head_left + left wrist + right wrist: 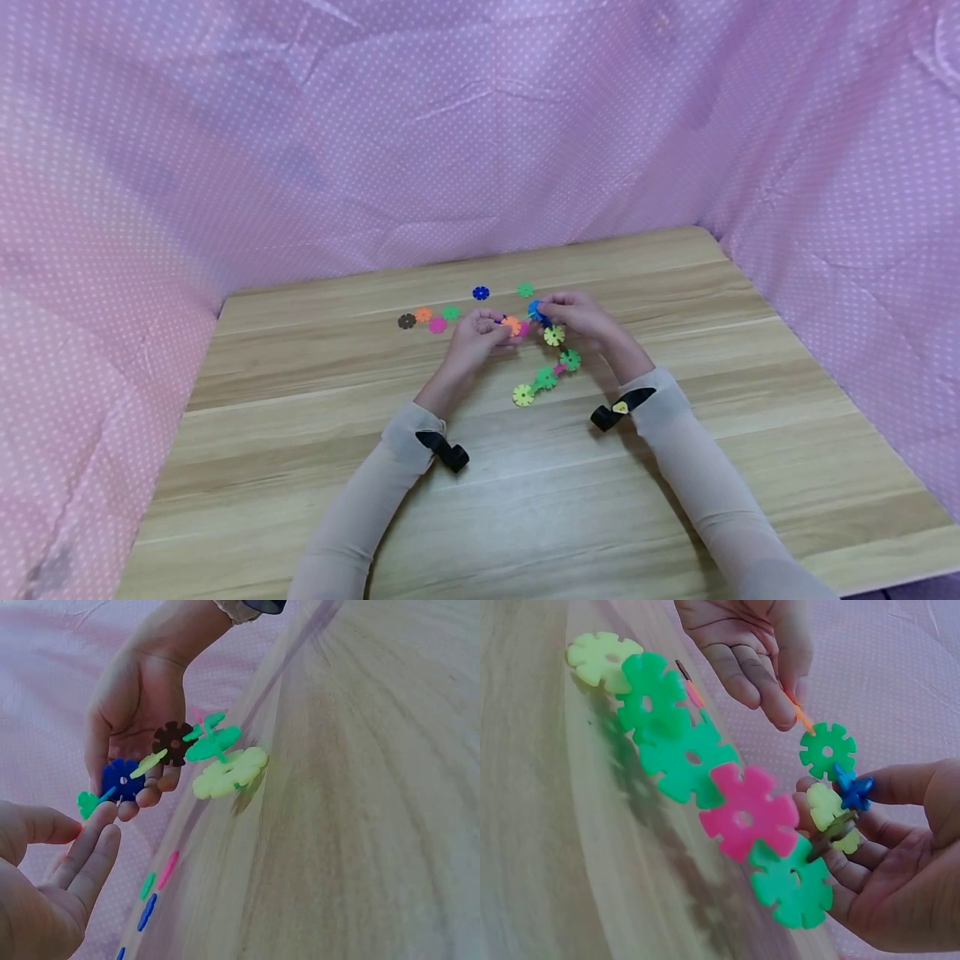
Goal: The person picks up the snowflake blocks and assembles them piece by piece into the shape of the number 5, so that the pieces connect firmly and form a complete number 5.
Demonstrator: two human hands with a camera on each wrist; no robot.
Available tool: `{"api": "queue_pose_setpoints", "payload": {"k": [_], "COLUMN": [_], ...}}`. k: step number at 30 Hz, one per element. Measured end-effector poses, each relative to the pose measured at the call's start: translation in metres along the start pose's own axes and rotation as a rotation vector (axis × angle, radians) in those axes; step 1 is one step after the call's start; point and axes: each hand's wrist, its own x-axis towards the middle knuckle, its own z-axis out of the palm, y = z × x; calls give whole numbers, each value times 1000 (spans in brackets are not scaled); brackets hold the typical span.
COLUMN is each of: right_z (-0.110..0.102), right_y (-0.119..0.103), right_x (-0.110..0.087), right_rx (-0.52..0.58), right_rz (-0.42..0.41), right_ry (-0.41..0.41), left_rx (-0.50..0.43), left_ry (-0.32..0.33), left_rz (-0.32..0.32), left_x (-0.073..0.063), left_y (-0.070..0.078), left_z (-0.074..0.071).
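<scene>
My left hand (474, 340) pinches an orange notched snowflake disc (511, 325) between thumb and fingers. In the right wrist view that disc stands edge-on, its lower edge at the rim of a green disc (827, 751). My right hand (583, 317) grips a blue disc (536, 311) at the upper end of a chain of interlocked discs. From there the chain runs down through a yellow disc (554, 335), a brown disc (174, 742), a pink disc (748, 813) and several green ones. A pale yellow disc (231, 774) ends it, close over the table.
Loose discs lie on the wooden table (300, 467) past the hands: brown (407, 322), orange (423, 314), pink (437, 325), green (451, 312), dark blue (481, 292) and another green disc (526, 289). A pink dotted cloth (480, 150) hangs around the table's back and sides.
</scene>
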Motion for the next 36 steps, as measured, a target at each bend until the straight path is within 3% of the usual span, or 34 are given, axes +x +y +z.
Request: {"api": "queue_pose_setpoints", "payload": {"k": [12,24,36], "right_z": [6,6,16], "right_y": [1,2,0], "right_x": [-1,-1,-2], "right_rx": [-108,-88,-8], "right_rz": [-48,-17,8], "right_ry": [-94,-74,-39], "left_rx": [55,104,195], "left_ry": [11,-34,-9], "left_rz": [-2,19,59], "left_x": [-1,-1,-6], "left_y": [1,5,16], "left_z": [-3,-8,-10]}}
